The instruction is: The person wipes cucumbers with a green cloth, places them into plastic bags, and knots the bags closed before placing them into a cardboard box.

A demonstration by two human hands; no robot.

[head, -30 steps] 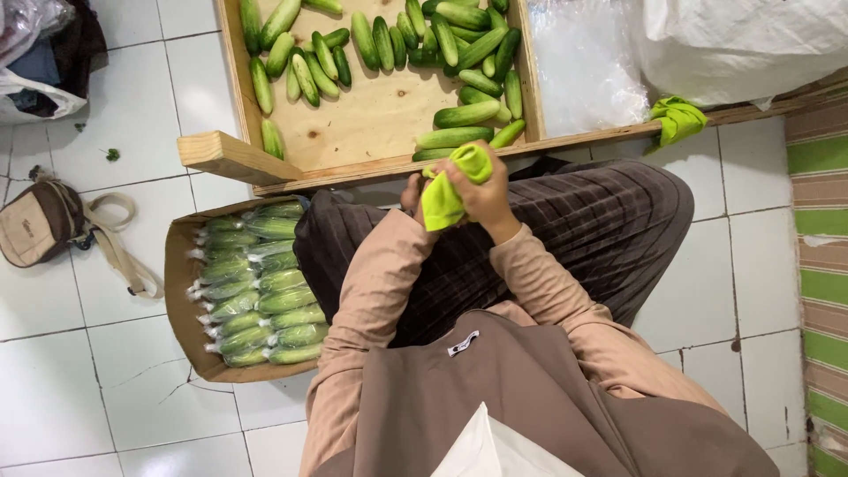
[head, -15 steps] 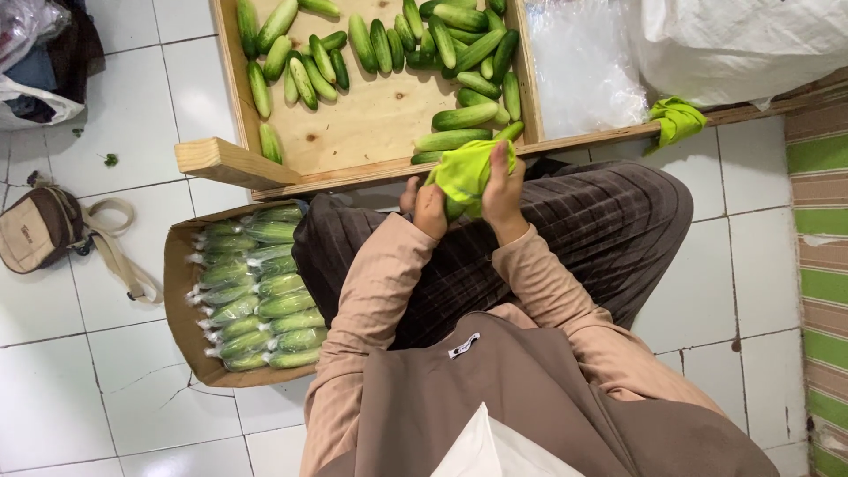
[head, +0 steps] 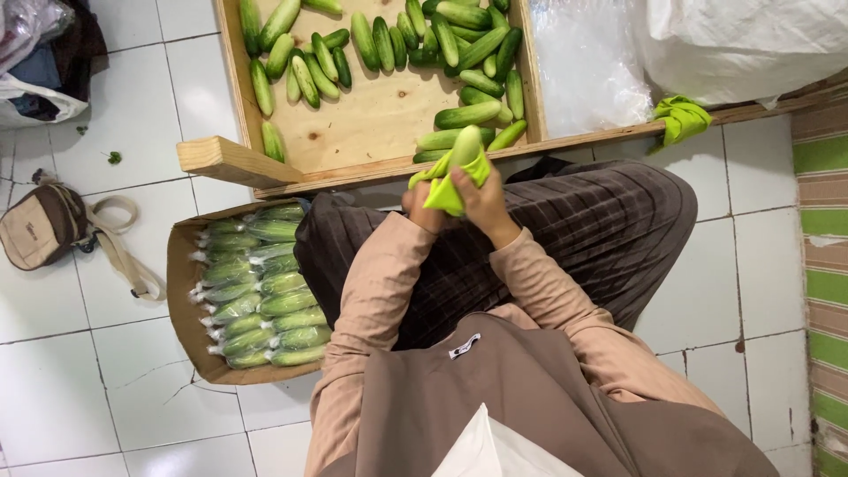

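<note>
I sit on a tiled floor with both hands raised over my lap. My right hand [head: 481,201] grips a lime-green cloth [head: 444,187] wrapped around a pale green cucumber [head: 465,146] whose tip pokes up out of it. My left hand [head: 418,205] closes on the lower end of the same cucumber and cloth. Just beyond my hands lies a wooden tray [head: 375,119] with several loose cucumbers [head: 466,114].
A cardboard box [head: 182,291] of plastic-wrapped cucumbers [head: 256,287] sits by my left knee. A second green cloth [head: 679,117] hangs on the tray's edge. Clear plastic bags [head: 587,62] and a white sack [head: 742,40] lie at the right. A small brown bag [head: 40,225] rests on the floor, left.
The cloth has slid along the cucumber between my hands; its tip now shows above the cloth. My hands stay over my lap near the tray edge.
</note>
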